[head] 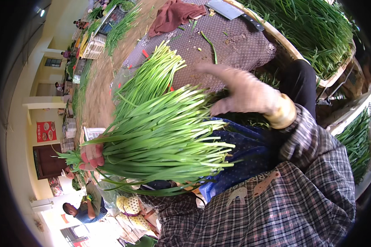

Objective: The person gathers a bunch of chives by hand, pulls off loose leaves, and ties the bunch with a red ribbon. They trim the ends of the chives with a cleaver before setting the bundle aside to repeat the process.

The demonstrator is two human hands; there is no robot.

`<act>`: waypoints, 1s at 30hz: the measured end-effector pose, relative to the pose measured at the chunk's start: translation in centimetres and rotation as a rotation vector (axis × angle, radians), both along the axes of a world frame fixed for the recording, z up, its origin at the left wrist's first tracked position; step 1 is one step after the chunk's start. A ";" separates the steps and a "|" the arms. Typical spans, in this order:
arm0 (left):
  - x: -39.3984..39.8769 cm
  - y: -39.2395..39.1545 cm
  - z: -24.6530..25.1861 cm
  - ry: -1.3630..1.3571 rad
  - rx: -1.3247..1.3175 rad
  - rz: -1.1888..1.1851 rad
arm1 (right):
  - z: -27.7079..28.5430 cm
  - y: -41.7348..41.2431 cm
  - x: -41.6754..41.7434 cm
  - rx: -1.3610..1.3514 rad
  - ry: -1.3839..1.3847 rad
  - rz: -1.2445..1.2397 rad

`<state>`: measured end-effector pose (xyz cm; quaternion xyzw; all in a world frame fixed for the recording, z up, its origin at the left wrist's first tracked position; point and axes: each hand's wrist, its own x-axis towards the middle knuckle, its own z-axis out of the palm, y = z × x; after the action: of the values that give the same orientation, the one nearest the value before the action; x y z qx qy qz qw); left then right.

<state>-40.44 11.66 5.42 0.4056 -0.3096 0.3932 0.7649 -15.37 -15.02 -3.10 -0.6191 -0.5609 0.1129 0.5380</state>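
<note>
My left hand point(92, 156), in a pale glove with red fingers, grips a large bunch of garlic chives point(164, 142) by its green leaf end. The pale stem ends fan out to the right, over a blue dotted apron. My right hand point(247, 92), gloved and blurred, hangs with fingers apart above the stem ends and touches nothing that I can make out. Behind the held bunch, another bunch of chives point(160, 64) lies on a table with a patterned cover point(188, 69). One loose stalk point(211, 46) lies near my right fingertips.
At the table's far side are a cleaver point(227, 9) with a black handle and a brown cloth point(176, 15). A crate rim point(284, 40) with piled chives stands at the upper right, another crate point(352, 111) below it. A person point(89, 207) is at the lower left.
</note>
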 end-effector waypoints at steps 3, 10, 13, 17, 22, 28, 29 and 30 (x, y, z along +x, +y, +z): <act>-0.1 -0.6 0.4 -0.003 0.014 -0.021 | -1.5 3.5 -1.0 -0.242 0.301 0.277; -0.6 0.0 1.1 -0.012 0.032 -0.043 | -7.0 -2.2 -1.9 -0.252 0.492 -0.096; -1.0 0.2 1.4 -0.015 0.041 -0.041 | -7.4 -4.0 -0.2 -0.638 -0.027 -0.208; 0.2 0.0 1.4 -0.011 0.035 -0.071 | -6.8 -3.1 -3.1 -0.121 0.086 -0.070; 0.1 0.1 1.5 -0.014 0.038 -0.085 | -3.0 -0.9 -6.6 -0.138 0.599 0.168; 0.5 0.3 3.2 -0.074 0.105 -0.187 | -8.0 -5.2 -0.5 -0.722 -0.154 -0.087; 1.0 0.3 3.4 -0.094 0.123 -0.227 | -7.6 -5.8 0.2 -0.835 -0.278 -0.003; 1.4 0.3 3.8 -0.110 0.145 -0.273 | -5.7 -5.6 0.6 -0.781 -0.343 -0.033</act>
<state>-39.05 11.96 9.22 0.3918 -0.4308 0.2839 0.7618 -14.75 -20.65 -8.77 -0.7950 -0.5475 0.2037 0.1635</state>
